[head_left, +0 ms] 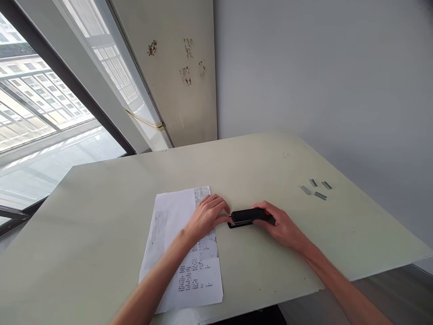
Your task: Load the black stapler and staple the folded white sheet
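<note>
A black stapler (248, 215) lies sideways on the table, to the right of the printed sheets. My right hand (279, 224) is wrapped around its rear end, thumb on the near side and fingers on the far side. My left hand (211, 212) reaches over the paper, with its curled fingers and thumb at the stapler's front tip. The thumb touches the stapler near the gap above its base; the exact contact is too small to make out. Under my left forearm lie the printed sheets (169, 262), partly hidden by the arm.
Several strips of silver staples (320, 196) lie toward the right side of the pale table (101, 225). A grey wall (321, 67) borders the table on the right. Beyond the far edge stands a stained cream panel (189, 104), and a window (43, 90) is at left.
</note>
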Motion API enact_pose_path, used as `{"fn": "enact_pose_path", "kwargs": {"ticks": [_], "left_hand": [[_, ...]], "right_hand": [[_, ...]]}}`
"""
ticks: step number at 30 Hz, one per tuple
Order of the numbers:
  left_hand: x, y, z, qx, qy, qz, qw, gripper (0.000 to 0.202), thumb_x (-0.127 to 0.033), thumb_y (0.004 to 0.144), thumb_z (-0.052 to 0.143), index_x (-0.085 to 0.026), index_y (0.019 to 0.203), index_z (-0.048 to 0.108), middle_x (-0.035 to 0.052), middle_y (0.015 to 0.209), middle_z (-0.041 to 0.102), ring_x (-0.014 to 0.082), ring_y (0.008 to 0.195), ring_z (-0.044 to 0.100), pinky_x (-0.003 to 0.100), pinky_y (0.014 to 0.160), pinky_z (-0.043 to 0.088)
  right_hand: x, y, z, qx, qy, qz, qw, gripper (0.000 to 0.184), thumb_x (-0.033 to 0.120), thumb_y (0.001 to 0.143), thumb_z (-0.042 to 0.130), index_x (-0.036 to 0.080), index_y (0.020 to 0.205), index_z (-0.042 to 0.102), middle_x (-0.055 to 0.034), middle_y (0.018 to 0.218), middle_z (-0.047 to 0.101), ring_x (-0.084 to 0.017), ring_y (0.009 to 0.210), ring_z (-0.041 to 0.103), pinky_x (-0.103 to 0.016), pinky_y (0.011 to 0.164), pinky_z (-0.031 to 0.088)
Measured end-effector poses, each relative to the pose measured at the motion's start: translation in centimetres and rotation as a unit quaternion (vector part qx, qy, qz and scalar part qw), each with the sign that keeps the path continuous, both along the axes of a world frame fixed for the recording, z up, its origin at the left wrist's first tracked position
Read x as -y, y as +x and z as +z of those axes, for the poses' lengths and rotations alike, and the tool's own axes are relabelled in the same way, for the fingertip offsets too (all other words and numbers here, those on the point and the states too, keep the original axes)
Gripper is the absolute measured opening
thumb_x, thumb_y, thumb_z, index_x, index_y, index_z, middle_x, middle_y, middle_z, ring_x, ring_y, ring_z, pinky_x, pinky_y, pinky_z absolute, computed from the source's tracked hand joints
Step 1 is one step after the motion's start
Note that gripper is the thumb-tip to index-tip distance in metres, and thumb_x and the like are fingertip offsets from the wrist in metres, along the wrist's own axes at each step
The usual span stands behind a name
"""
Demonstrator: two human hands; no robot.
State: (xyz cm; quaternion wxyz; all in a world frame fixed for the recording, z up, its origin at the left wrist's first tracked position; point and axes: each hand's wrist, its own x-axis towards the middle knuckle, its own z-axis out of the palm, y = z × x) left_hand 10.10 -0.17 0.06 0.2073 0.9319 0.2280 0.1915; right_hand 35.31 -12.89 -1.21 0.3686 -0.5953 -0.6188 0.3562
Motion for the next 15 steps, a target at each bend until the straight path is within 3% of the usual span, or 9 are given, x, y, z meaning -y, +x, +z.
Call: {"fn": "enact_pose_path", "kwargs": {"ticks": [4, 7, 11, 15], "left_hand": [[0.4, -0.1, 0.3, 0.002, 0.020, 0.016, 1.000, 0.029, -0.050, 0.104, 0.060, -0.021, 0.098, 0.065, 0.0042, 0.098, 0.070, 0.0229, 0.096, 0.063, 0.037, 0.086, 0.048], [1.0, -1.5, 1.1, -0.004, 0.022, 0.034, 0.999, 0.031, -0.051, 0.101, 0.064, -0.022, 0.112, 0.064, 0.0056, 0.111, 0.070, 0.0246, 0.105, 0.063, 0.041, 0.093, 0.051], [3.7, -6.0, 2.3, -0.016, 0.009, 0.084, 0.996, 0.031, -0.045, 0.104, 0.061, -0.026, 0.128, 0.060, 0.0063, 0.132, 0.066, 0.0266, 0.126, 0.059, 0.046, 0.106, 0.051], [9.2, -11.7, 2.0, -0.068, 0.025, 0.119, 0.990, 0.047, -0.046, 0.107, 0.055, -0.029, 0.150, 0.048, 0.0064, 0.159, 0.050, 0.0297, 0.150, 0.042, 0.050, 0.115, 0.048]], "right_hand": [[0.0, 0.1, 0.1, -0.001, -0.028, -0.007, 1.000, 0.031, 0.054, 0.098, 0.061, 0.031, 0.117, 0.063, -0.0031, 0.108, 0.072, -0.024, 0.096, 0.064, -0.031, 0.068, 0.051], [0.1, 0.0, 0.3, 0.002, -0.037, -0.015, 0.999, 0.033, 0.056, 0.097, 0.062, 0.031, 0.119, 0.064, -0.0031, 0.108, 0.072, -0.024, 0.095, 0.064, -0.031, 0.069, 0.051], [0.3, -0.1, 0.5, 0.000, -0.050, -0.025, 0.998, 0.034, 0.057, 0.096, 0.063, 0.032, 0.118, 0.066, -0.0032, 0.107, 0.072, -0.024, 0.095, 0.063, -0.031, 0.067, 0.050], [0.5, 0.0, 0.5, -0.023, -0.063, -0.013, 0.998, 0.036, 0.060, 0.094, 0.066, 0.032, 0.117, 0.067, -0.0032, 0.111, 0.073, -0.025, 0.098, 0.065, -0.033, 0.075, 0.054]]}}
